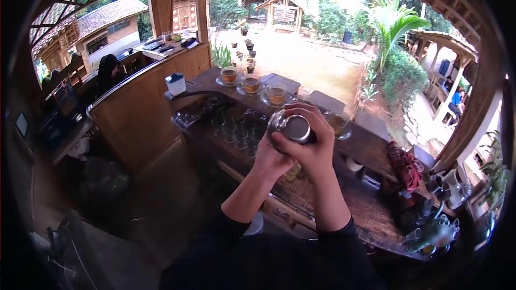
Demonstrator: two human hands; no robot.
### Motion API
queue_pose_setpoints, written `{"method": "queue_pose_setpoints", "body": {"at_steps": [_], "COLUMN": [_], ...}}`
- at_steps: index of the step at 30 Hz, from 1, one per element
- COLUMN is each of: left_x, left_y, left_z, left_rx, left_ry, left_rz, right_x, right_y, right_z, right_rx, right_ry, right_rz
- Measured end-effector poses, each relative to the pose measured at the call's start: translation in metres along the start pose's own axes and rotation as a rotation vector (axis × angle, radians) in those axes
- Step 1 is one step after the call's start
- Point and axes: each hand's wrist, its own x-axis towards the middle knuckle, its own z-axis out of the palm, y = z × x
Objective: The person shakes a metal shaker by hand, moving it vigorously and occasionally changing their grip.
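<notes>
Both hands are raised over the wooden counter, wrapped round a shiny metal shaker (296,128) whose round end faces the camera. My left hand (271,158) grips it from below and the left, its fingers partly hidden. My right hand (314,139) curls over the top and right side, thumb across the front. Behind the shaker, glass cups of amber drink on saucers stand in a row on the raised ledge, among them a left cup (229,75), a second cup (251,84) and a third cup (277,94). Another cup (337,122) is right of my right hand.
Several empty glasses (230,135) stand on the lower shelf. A white container (175,84) sits at the ledge's left end. A red patterned cloth (407,169) lies at the right, near a glass jug (457,190) and green glassware (435,234). A person (109,70) is behind the left counter.
</notes>
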Motion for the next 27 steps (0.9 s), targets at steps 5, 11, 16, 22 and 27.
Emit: {"method": "queue_pose_setpoints", "body": {"at_steps": [5,11,16,22,27], "left_x": [-0.05,-0.021,-0.028,-0.039,-0.027], "left_y": [0.065,0.075,0.084,0.084,0.021], "left_z": [0.052,0.0,0.0,0.013,0.073], "left_rx": [-0.636,-0.8,0.036,-0.28,-1.645], "left_ry": [-0.15,-0.397,-0.081,-0.586,-0.781], "left_rz": [-0.448,-0.404,-0.013,-0.182,-0.147], "right_x": [-0.003,-0.005,-0.001,-0.025,-0.004], "right_y": [-0.074,-0.02,-0.056,-0.041,-0.009], "right_z": [0.005,0.055,0.043,0.063,0.07], "right_rx": [-0.076,0.113,0.017,0.213,0.116], "right_ry": [-0.017,0.174,0.121,0.136,0.05], "right_rz": [-0.707,-0.388,-0.348,-0.858,-0.055]}}
